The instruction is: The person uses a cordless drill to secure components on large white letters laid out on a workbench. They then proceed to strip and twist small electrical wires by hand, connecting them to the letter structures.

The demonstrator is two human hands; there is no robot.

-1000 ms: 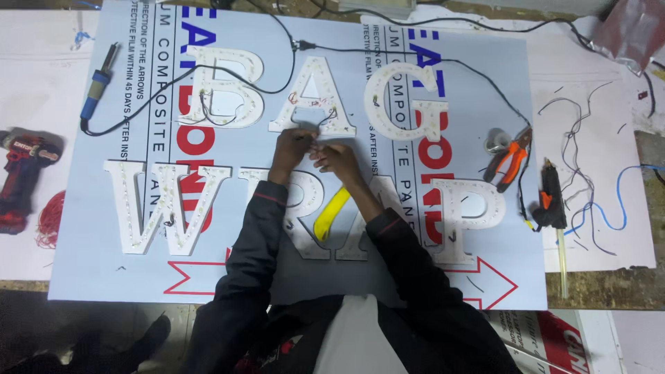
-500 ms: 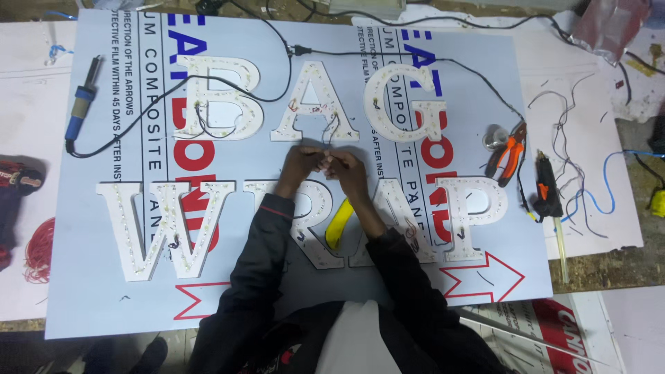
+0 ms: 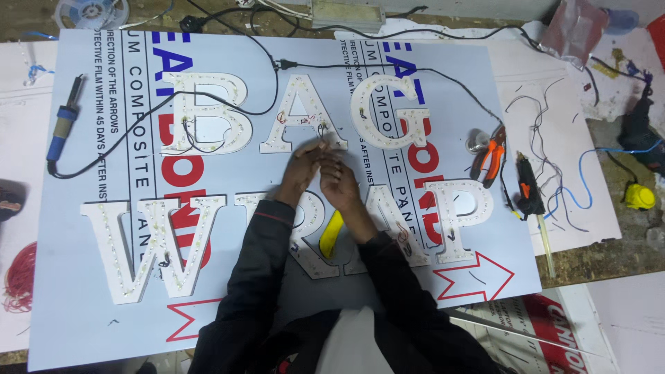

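White letter-shaped sign pieces studded with small lights lie in two rows on a pale blue printed panel [image 3: 83, 305]. My left hand [image 3: 299, 173] and my right hand [image 3: 341, 183] meet at the lower right foot of the top row's middle letter [image 3: 299, 114]. Both hands' fingertips are pinched on a thin wire [image 3: 323, 144] there. Dark sleeves cover both forearms. A yellow tool [image 3: 331, 234] lies on the panel, partly under my right forearm, over the lower row's middle letters.
A blue-handled soldering iron [image 3: 64, 123] lies at the left, its black cord [image 3: 267, 69] looping across the panel. Orange pliers [image 3: 489, 155], a black glue gun [image 3: 529, 187] and loose wires lie at the right. A red wire coil [image 3: 16, 278] is at far left.
Both hands stay pinched together at the same letter's foot, with only small finger movement. The view has drifted, so the panel sits a little differently in the picture.
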